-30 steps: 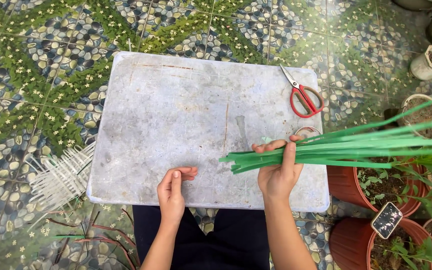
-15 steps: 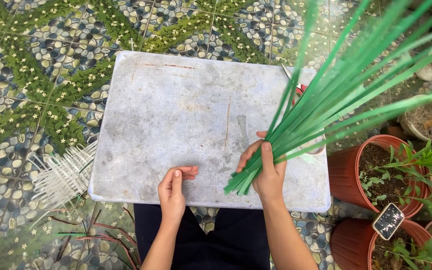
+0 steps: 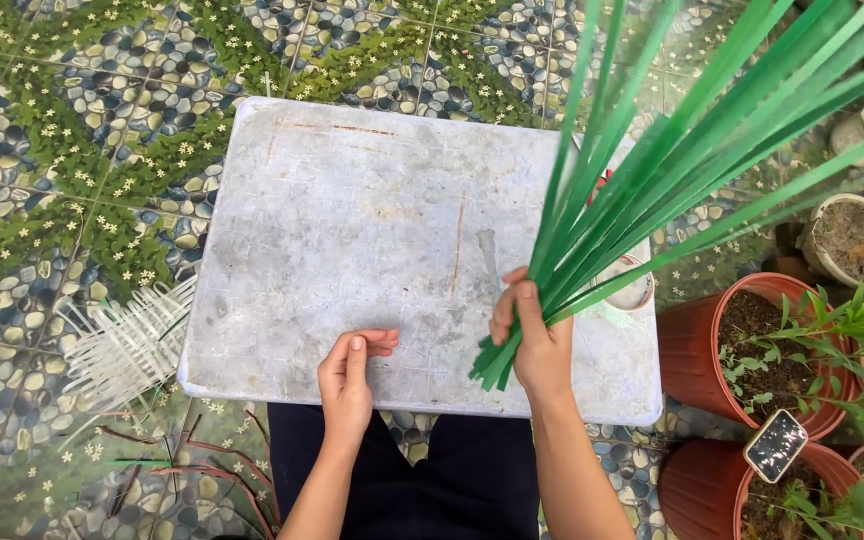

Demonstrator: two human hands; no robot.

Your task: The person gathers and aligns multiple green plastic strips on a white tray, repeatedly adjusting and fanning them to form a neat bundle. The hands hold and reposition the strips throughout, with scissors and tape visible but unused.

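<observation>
**Fingers gripping a sheaf of green strips over a grey board**

The fingers (image 3: pixel 526 300) of the right hand (image 3: pixel 537 345) are clenched round the cut ends of a bundle of long, flat green leaf strips (image 3: pixel 672 170), which fans up and away to the right above the board. The fingers of the left hand (image 3: pixel 349 375) hold nothing; they lie loosely curled on the near edge of the large, worn grey rectangular board (image 3: pixel 352 230), which serves as the desk and rests on a pebble-patterned tiled floor (image 3: pixel 72 130).

As far as can be judged, the work is at an early stage: the strips are gathered in one hand (none lies on the board), and nothing woven or cut shows there.

Terracotta pots with green plants (image 3: pixel 742 350) stand to the right, and a loose pile of pale white strips (image 3: pixel 122 345) lies left of the board.
</observation>
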